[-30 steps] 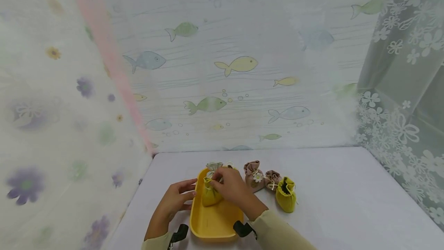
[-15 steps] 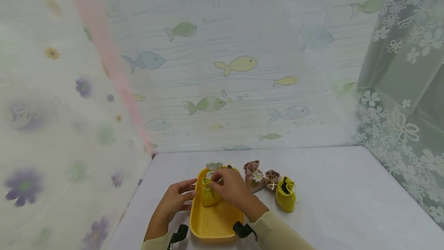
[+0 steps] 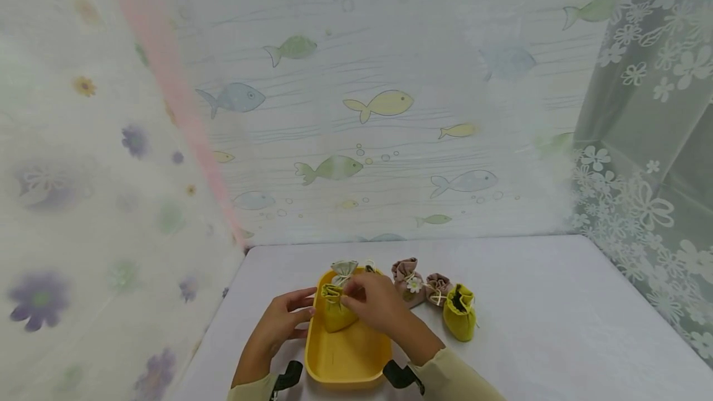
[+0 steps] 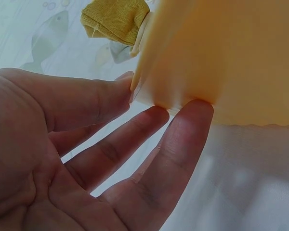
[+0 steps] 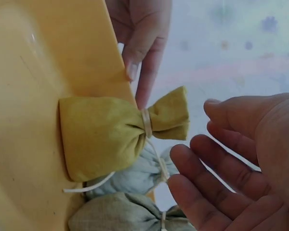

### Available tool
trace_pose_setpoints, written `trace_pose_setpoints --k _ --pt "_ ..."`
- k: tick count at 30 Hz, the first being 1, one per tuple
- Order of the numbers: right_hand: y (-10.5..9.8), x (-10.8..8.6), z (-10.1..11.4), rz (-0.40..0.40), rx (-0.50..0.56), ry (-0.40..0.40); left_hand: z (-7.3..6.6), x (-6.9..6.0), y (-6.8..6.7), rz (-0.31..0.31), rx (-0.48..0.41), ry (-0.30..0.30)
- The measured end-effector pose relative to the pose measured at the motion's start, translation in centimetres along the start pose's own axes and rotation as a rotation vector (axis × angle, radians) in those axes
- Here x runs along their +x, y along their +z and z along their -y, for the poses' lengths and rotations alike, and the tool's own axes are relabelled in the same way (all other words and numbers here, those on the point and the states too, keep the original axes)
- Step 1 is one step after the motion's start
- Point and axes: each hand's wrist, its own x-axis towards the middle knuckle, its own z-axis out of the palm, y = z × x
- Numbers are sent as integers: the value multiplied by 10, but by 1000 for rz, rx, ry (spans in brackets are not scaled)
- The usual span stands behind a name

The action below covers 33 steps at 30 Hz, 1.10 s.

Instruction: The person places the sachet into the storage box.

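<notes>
The left hand (image 3: 281, 325) (image 4: 101, 159) holds the yellow tray (image 3: 346, 361) (image 4: 245, 57) (image 5: 38, 62) by its left side, thumb at the rim and fingertips against the outer wall. A yellow-green drawstring bag (image 3: 338, 317) (image 5: 98, 137) leans inside, its gathered neck above the tray's edge. Beside that neck, the right hand (image 3: 384, 305) (image 5: 245, 163) has its fingers spread and loosely bent, with a gap between them and the bag in the right wrist view. A pale bag (image 3: 344, 268) (image 5: 125, 173) and a grey-green bag (image 5: 113, 211) lie alongside.
Right of the tray on the white table (image 3: 535, 320) stand a pinkish-brown bag with a flower (image 3: 405, 286), a smaller brownish bag (image 3: 437, 289) and another yellow-green bag (image 3: 459, 317). Patterned curtains surround the table.
My right hand has let go of the yellow-green bag's neck and moved slightly right. The bag stays in the tray, and my left hand has not visibly moved.
</notes>
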Motion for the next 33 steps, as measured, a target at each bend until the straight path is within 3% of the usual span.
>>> trace_pose_setpoints --k 8,13,22,33 --pt "-15 -18 1 -16 8 -80 0 -1 1 -10 11 -12" --pt "-28 -28 4 -79 12 -140 0 1 2 -25 27 -18" --pt "-46 -46 -7 -242 -182 -172 0 1 3 -25 29 -16" --pt "-78 -70 -25 -279 -72 -167 -2 -2 3 -27 40 -20"
